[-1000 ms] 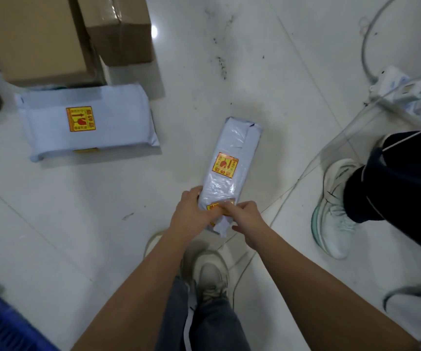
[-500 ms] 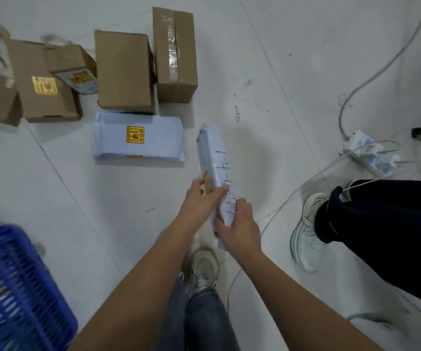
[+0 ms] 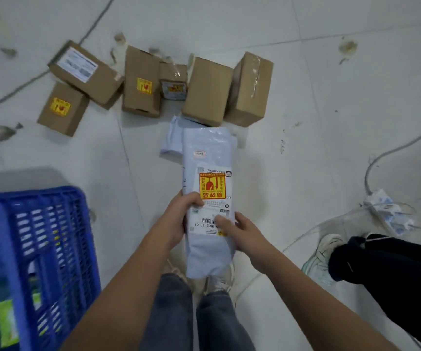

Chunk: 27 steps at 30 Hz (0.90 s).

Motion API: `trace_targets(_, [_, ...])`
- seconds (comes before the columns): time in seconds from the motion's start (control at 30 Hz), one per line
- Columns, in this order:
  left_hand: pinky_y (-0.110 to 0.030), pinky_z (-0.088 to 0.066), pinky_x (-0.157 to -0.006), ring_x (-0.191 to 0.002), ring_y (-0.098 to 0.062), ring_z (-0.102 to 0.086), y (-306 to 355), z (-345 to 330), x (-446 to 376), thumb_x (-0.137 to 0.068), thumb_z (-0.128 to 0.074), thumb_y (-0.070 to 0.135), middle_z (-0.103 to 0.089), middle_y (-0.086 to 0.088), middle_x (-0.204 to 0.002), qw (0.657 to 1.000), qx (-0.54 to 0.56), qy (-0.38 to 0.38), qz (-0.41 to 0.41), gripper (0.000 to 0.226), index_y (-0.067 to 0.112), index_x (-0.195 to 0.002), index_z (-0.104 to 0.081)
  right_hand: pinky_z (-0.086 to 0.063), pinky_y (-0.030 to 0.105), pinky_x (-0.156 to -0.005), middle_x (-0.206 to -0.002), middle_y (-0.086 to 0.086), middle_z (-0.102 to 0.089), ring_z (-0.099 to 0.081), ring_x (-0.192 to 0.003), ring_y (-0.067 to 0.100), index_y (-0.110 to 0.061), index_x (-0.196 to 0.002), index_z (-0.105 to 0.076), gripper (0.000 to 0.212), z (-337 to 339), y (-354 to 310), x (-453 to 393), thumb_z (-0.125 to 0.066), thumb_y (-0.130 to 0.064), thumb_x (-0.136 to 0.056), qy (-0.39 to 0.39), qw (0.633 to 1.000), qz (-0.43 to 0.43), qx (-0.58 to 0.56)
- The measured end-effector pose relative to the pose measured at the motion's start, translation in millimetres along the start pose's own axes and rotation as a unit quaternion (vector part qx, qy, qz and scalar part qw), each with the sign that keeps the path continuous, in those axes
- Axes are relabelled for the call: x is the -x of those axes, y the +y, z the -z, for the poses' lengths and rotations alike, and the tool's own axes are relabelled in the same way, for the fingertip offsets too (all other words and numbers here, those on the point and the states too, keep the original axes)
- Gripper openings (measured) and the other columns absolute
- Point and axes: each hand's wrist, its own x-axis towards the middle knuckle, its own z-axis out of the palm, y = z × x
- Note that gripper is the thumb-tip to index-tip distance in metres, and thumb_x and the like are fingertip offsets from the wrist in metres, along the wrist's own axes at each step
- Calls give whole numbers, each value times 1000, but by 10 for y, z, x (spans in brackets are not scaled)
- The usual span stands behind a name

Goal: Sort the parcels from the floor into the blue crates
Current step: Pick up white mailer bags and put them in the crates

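Observation:
I hold a pale blue plastic-wrapped parcel flat in front of me, its face with a white shipping label and a yellow-and-red sticker turned up. My left hand grips its left edge and my right hand grips its right edge. A blue slatted crate stands at the lower left with some items inside. A second pale blue parcel lies on the floor, partly hidden behind the held one. Several brown cardboard boxes sit in a row on the floor beyond it.
Another person's leg in dark trousers and a white shoe stand at the right. A white power strip with cables lies on the tiled floor at the right. My own legs and shoe show below the parcel.
I have lifted the parcel from the floor and turned it over, so its labelled face is up. My view has risen, bringing the crate and the row of boxes into sight.

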Motion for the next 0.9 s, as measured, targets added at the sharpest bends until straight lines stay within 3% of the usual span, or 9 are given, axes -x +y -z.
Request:
trace_targets(0.1, [-42, -55, -80, -87, -31, -68, 178, 407, 201, -82, -58, 10, -71, -13, -98, 996, 66, 48, -43, 29, 9, -111, -58, -56, 37, -89, -113, 3, -70, -68, -100, 20, -20, -113, -62, 33, -436, -277, 23, -71, -30, -83, -34, 998, 25, 47])
trace_targets(0.17, [-44, -55, -86, -97, -31, -68, 298, 720, 344, -85, -64, 31, -71, -12, -107, 986, 110, 96, -81, 41, 7, -117, -59, -55, 38, -89, -113, 3, -71, -69, -100, 21, -19, -112, -63, 33, -746, -486, 51, -72, -27, -81, -50, 996, 27, 72])
trace_targets(0.23, [-39, -55, -82, -96, -27, -69, 431, 996, 556, -85, -63, 40, -72, -9, -105, 974, 135, 140, -116, 43, 11, -116, -61, -55, 37, -89, -113, 4, -71, -69, -100, 21, -18, -113, -63, 34, -1045, -648, 99, -72, -24, -81, -80, 991, 28, 105])
trace_targets(0.43, [-37, -56, -82, -88, -21, -71, 484, 1734, 1233, -86, -64, 35, -74, -5, -99, 922, 245, 237, -182, 23, 19, -104, -66, -55, 40, -89, -109, 6, -73, -70, -100, 25, -16, -115, -65, 34, -2002, -933, 383, -70, -21, -82, -166, 970, 49, 168])
trace_targets(0.53, [-38, -55, -81, -85, -17, -70, 305, 2021, 1470, -89, -60, 33, -74, -1, -96, 880, 335, 269, -201, 16, 22, -98, -67, -53, 44, -92, -107, 11, -73, -69, -100, 30, -10, -111, -66, 34, -2400, -900, 463, -70, -26, -82, -155, 968, 51, 188])
trace_targets(0.6, [-34, -56, -77, -80, -12, -70, 122, 2197, 1619, -91, -57, 31, -73, 3, -94, 854, 385, 276, -213, 20, 20, -106, -66, -54, 43, -90, -103, 10, -74, -70, -98, 29, -10, -105, -67, 27, -2634, -836, 485, -67, -27, -84, -148, 958, 59, 239])
trace_targets(0.7, [-32, -54, -77, -81, -12, -70, -214, 2422, 1768, -93, -54, 29, -75, 4, -94, 841, 416, 276, -211, 25, 18, -113, -65, -56, 34, -77, -101, 5, -75, -72, -92, 23, -12, -105, -67, 22, -2945, -727, 486, -63, -26, -88, -178, 930, 54, 318])
trace_targets(0.8, [-37, -52, -87, -90, -21, -67, -589, 2534, 1847, -92, -55, 26, -72, -6, -103, 822, 460, 285, -178, 30, 10, -116, -63, -56, 23, -64, -94, 0, -76, -74, -82, 15, -16, -102, -66, 17, -3161, -579, 429, -62, -25, -88, -209, 899, 39, 382])
trace_targets(0.9, [-38, -52, -89, -94, -21, -67, -840, 2546, 1870, -92, -55, 20, -72, -3, -103, 813, 472, 296, -168, 19, 14, -106, -66, -57, 29, -71, -96, 0, -76, -73, -85, 18, -17, -103, -67, 19, -3296, -411, 341, -63, -27, -88, -205, 888, 9, 412])
